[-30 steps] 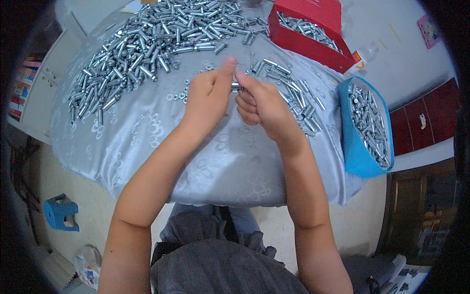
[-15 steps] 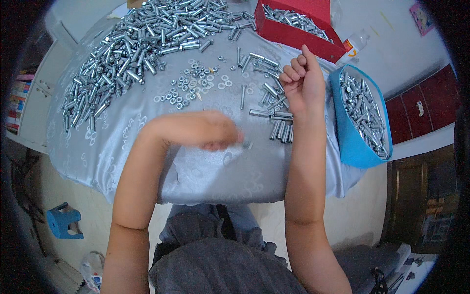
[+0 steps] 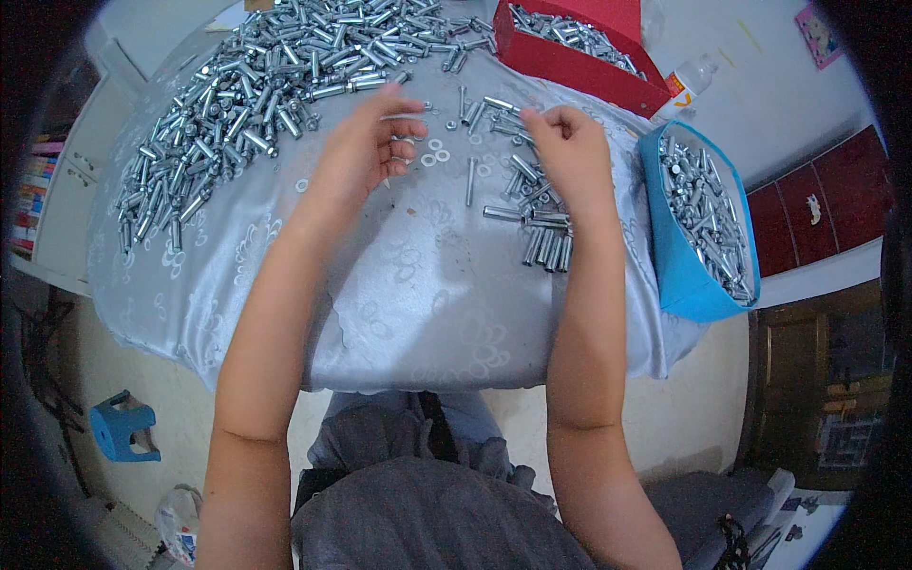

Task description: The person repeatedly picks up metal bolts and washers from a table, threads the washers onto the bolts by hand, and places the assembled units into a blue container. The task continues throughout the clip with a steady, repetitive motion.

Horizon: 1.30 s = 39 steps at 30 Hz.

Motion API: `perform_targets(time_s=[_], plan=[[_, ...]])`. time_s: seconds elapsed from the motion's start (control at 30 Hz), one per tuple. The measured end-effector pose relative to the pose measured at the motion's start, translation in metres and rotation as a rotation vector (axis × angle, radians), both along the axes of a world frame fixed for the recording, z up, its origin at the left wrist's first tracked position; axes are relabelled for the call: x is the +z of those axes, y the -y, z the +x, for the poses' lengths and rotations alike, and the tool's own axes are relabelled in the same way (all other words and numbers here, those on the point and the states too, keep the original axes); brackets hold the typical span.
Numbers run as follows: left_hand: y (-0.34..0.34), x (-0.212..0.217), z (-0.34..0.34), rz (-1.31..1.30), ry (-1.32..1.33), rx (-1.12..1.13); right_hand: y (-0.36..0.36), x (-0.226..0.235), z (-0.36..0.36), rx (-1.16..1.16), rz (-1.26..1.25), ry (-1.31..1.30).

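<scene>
My left hand (image 3: 372, 142) hovers over the nuts and flat washers (image 3: 435, 152) in the middle of the table, its fingers loosely apart and nothing seen in them. It hides most of the nuts. My right hand (image 3: 575, 157) is palm down at the loose bolts and metal sleeves (image 3: 502, 214) on the right, thumb and fingers drawn together. Whatever they may grip is hidden. One thin bolt (image 3: 470, 180) lies alone between the hands. Beside the right wrist, several shiny sleeves (image 3: 548, 249) lie in a row.
A large heap of assembled bolts (image 3: 313, 57) covers the far left of the table. At the far right stand a red box (image 3: 579, 71) and a blue fabric bin (image 3: 698, 266), both holding bolts. A plastic bottle (image 3: 698, 76) is behind them. A blue stool (image 3: 123, 427) stands on the floor.
My left hand has swung up and away from the near middle to the nuts, and the small metal piece beside it is out of sight. My right hand has turned palm down toward the sleeves.
</scene>
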<state>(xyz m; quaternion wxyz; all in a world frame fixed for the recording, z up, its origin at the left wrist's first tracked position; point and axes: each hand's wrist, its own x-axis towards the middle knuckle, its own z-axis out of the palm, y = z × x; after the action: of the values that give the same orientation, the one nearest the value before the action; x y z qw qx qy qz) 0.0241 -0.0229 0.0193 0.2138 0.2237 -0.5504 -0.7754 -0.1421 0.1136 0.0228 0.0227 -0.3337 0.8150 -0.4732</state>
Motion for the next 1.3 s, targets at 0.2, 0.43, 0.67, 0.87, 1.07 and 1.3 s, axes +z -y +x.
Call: perform_targets(time_s=[0.2,0.43,0.67,0.87,1.07,1.3], plan=[[-0.03,-0.032,-0.014,-1.203,0.088,0.054,-0.01,-0.004,-0.005,0.039,0.501,-0.1],[-0.035,-0.036,-0.014,-1.662,0.139,0.02,-0.004,-0.018,-0.01,0.179,0.327,-0.063],[-0.026,-0.034,-0.011,-1.236,0.267,0.042,0.005,0.0,0.003,0.351,-0.102,0.399],[-0.015,-0.029,-0.013,-0.93,0.073,0.302,0.005,0.01,0.015,0.411,-0.241,0.575],[-0.007,-0.021,-0.012,-0.46,-0.166,0.292,0.008,0.004,0.017,0.421,-0.243,0.622],[-0.011,-0.022,-0.013,-0.36,-0.188,0.267,0.012,0.007,0.031,0.506,-0.246,0.695]])
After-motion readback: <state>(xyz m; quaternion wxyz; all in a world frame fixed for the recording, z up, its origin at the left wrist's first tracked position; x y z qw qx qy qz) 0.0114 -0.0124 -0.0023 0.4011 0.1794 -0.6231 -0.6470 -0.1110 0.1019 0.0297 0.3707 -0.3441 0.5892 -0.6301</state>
